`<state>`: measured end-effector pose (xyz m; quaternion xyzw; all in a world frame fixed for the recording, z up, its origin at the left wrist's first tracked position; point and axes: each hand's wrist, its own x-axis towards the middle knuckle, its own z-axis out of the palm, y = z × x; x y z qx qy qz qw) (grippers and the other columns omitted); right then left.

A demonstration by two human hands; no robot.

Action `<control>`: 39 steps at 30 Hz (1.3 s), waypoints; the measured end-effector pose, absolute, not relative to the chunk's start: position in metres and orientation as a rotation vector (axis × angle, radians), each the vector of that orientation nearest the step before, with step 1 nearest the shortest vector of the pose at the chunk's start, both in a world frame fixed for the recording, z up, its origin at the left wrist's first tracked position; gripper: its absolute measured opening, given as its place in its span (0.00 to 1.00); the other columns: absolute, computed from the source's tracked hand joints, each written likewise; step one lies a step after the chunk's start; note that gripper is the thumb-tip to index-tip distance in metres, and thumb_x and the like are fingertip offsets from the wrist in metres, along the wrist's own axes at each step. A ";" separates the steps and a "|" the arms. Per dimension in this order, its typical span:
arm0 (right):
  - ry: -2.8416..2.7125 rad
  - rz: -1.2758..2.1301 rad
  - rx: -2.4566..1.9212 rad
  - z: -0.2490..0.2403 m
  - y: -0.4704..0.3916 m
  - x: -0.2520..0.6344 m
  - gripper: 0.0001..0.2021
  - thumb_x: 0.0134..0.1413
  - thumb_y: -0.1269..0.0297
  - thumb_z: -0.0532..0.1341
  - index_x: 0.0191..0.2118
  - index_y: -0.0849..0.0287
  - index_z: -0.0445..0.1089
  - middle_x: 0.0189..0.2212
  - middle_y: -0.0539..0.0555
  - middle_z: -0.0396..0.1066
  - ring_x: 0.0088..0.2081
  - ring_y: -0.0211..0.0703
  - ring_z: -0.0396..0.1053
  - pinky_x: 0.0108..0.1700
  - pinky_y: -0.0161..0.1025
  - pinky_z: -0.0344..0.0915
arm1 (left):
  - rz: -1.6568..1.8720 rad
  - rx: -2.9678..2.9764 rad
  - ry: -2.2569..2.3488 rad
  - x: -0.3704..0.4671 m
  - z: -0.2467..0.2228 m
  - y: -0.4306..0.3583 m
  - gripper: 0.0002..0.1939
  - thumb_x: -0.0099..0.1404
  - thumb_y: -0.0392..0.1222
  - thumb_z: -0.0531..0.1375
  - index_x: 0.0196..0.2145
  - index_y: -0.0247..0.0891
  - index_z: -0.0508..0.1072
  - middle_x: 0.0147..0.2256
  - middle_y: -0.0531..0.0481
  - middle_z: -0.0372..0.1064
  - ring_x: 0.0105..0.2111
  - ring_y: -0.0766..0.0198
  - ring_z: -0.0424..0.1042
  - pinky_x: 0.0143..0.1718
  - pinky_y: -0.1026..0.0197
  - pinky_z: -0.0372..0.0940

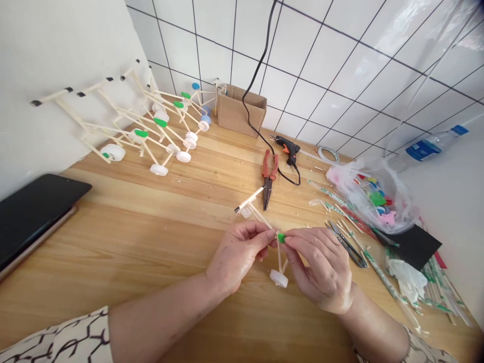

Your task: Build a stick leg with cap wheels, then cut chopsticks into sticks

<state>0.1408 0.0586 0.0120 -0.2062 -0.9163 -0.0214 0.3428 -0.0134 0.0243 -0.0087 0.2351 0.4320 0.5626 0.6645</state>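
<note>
Between my two hands is a small tricycle model (259, 216) made of pale wooden sticks, with a black-tipped handlebar stick at its upper left. A white round wheel (279, 278) sits at its lower end. My left hand (238, 249) pinches the stick frame near its middle. My right hand (321, 262) is closed on a small green seat piece (281, 237) at the joint of the sticks, its fingertips partly covering it. Just beyond the model lie long-nose pliers (268, 179) with red handles.
Several similar tricycle models (151, 136) stand at the back left. A phone (38, 212) lies at the left edge. Behind are a cardboard box (241, 111) and a glue gun (288, 149) with cord. Right: snips (350, 246), a bag of caps (374, 194), wrapped sticks and a water bottle (427, 148).
</note>
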 end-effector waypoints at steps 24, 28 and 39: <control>-2.194 0.484 -0.890 0.027 0.060 0.138 0.06 0.52 0.76 0.59 0.35 0.59 0.69 0.32 0.53 0.72 0.34 0.40 0.69 0.38 0.38 0.65 | 1.248 0.566 0.982 -0.014 -0.008 0.024 0.08 0.53 0.41 0.63 0.23 0.33 0.74 0.20 0.53 0.66 0.18 0.72 0.59 0.20 0.67 0.55; -2.146 0.754 -1.014 0.029 0.066 0.139 0.03 0.52 0.71 0.60 0.33 0.58 0.70 0.29 0.52 0.71 0.32 0.40 0.67 0.35 0.38 0.64 | 1.230 0.575 0.994 -0.014 -0.009 0.025 0.08 0.54 0.41 0.63 0.23 0.32 0.74 0.21 0.53 0.66 0.18 0.72 0.58 0.20 0.67 0.55; -2.173 0.981 -1.035 0.035 0.070 0.125 0.03 0.50 0.69 0.60 0.27 0.60 0.70 0.23 0.50 0.68 0.27 0.37 0.63 0.31 0.37 0.62 | 1.239 0.612 0.992 -0.013 -0.006 0.023 0.09 0.53 0.41 0.64 0.21 0.33 0.73 0.19 0.55 0.63 0.18 0.73 0.58 0.21 0.68 0.54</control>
